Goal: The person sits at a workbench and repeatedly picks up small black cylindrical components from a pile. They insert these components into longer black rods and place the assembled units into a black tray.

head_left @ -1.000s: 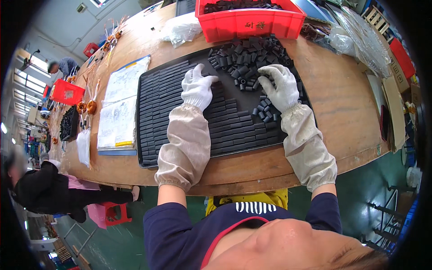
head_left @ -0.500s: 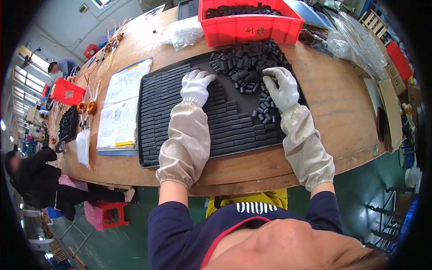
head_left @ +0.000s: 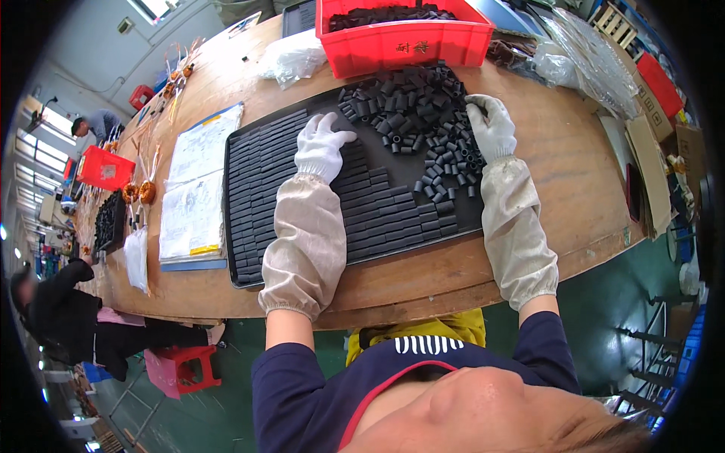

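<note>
Tray (head_left: 249, 189) — black, ribbed, set square to the counter's near edge so both your forearms reach it without stretching. Its left and near parts are filled with small black cores laid end to end in straight rows (head_left: 264, 158); the far right part holds a loose heap (head_left: 408, 106) of the same cores, not yet sorted.

Left hand (head_left: 321, 147) — white glove, sleeve guard over the forearm. It lies flat on the rows near the tray's middle, fingers spread and pointing at the heap's left edge. Grip apart, holding nothing; the flat palm looks placed to steady the rows already laid.

Right hand (head_left: 491, 128) — same glove and guard. It rests on the heap's right side at the tray's right edge, fingers slightly curled over the cores. Whether a core is pinched under the fingertips you cannot tell from here.

Red bin (head_left: 400, 45) — at the counter's far edge, just beyond the heap, full of more black cores; kept touching distance from the tray as the supply.

Paper sheets (head_left: 196, 189) — on a blue board just left of the tray, toward the counter's left end.

Clear bags (head_left: 291, 57) — crumpled, left of the bin at the far edge.

Counter (head_left: 559, 174) — bare wood to the right of the tray.

Another person (head_left: 53, 317) — in dark clothes, at the counter's far left end, apart from your hands.
</note>
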`<state>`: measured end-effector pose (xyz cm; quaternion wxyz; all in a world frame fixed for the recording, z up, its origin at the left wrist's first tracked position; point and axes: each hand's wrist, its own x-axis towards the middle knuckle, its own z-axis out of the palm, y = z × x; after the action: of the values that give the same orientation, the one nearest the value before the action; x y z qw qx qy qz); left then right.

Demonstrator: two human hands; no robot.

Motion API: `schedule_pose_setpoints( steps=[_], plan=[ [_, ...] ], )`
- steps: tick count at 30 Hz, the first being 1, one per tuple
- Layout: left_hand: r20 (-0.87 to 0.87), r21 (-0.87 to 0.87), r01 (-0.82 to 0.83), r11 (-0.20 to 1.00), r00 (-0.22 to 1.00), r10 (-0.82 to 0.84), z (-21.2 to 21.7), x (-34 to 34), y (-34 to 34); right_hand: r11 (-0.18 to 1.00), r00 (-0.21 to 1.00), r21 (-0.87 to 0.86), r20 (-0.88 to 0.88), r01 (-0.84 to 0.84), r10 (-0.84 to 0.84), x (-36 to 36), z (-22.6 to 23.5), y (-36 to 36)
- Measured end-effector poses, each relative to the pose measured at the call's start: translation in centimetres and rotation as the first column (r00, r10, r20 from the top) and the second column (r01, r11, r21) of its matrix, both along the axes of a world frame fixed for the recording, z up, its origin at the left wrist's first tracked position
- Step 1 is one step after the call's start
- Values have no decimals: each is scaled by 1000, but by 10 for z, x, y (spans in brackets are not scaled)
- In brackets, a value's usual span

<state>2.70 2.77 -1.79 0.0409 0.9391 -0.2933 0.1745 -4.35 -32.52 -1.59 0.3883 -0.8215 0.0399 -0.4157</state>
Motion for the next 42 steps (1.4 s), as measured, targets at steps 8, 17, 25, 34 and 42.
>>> schedule_pose_setpoints(
  steps=[8, 17, 25, 34, 42],
  plan=[
    [140, -436, 78, 897, 990, -18, -5, -4, -20, 931, 980, -364, -196, -32, -43, -13, 7, 9],
    [115, -238, 136, 962, 987, -111, 19, -4, -90, 845, 959, -529, -272, -80, -79, -15, 4, 28],
    [107, -184, 114, 976, 990, -95, 5, 6, -98, 919, 999, -395, 28, -5, 18, -4, -2, 30],
    [-43, -547, 172, 819, 972, -232, 30, -24, -89, 914, 919, 117, -20, -389, 394, -22, 6, 62],
    [-312, -620, 47, 783, 901, -301, 33, -54, -69, 833, 833, 22, -9, -553, 553, -26, 11, 79]
  ],
)
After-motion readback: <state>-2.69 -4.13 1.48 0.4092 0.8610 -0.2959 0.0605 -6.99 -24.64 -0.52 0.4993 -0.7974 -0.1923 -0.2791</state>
